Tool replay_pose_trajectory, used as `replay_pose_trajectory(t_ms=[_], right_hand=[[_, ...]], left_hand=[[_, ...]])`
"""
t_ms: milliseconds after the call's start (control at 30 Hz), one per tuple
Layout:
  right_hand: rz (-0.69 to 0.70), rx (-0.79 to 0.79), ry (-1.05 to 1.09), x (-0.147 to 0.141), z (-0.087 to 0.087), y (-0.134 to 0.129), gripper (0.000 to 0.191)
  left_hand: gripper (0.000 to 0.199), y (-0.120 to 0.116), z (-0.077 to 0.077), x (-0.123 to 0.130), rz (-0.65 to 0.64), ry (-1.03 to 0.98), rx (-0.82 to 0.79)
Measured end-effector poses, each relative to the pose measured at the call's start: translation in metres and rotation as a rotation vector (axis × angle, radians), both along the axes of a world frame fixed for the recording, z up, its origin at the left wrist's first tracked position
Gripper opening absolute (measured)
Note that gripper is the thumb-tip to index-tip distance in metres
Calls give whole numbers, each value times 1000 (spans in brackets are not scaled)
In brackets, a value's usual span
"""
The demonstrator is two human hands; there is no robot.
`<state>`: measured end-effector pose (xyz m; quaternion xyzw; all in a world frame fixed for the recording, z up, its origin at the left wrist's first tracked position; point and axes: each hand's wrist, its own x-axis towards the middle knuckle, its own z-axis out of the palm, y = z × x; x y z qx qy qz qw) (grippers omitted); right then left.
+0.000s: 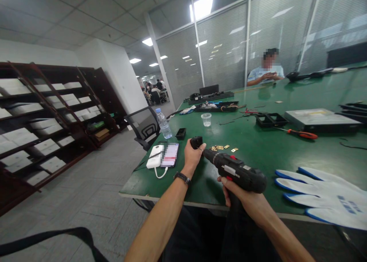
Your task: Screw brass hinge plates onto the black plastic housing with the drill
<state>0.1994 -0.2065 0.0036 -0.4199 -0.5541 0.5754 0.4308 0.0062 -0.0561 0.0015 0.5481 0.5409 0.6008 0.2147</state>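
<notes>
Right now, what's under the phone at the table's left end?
The phone lies on the green table, overlapping a white power bank beside it. A white cable loops out below. The surface directly beneath is covered.

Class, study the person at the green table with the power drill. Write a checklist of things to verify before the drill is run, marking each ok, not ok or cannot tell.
1. Right hand grips the drill firmly: ok.
2. Left hand steadies the black part: ok.
3. Drill tip seated in the part: cannot tell, the hand hides it.
4. Left fingers away from the tip: not ok, they sit beside it.
5. Gloves worn: not ok, they lie on the table.
6. Brass pieces apart from the drill: ok.
</notes>
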Motion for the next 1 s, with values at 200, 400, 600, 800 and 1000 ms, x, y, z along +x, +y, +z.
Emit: replay_pose_trajectory(t_ms=[200,400,600,800,1000], right_hand=[[16,-1,-7,-1,2,1,54],[12,-11,-8,-1,1,2,55],[7,-12,11,-1,5,-2,54],[3,3,-4,-1,7,-2,53],[8,7,-18,-1,4,0,52]], left_hand=[[32,-1,2,1,-28,-36,21],[32,-1,1,2,-35,-39,28],[33,1,0,1,-38,-48,23],[33,0,1,2,-28,-37,20],[32,-1,2,2,-26,-28,16]])
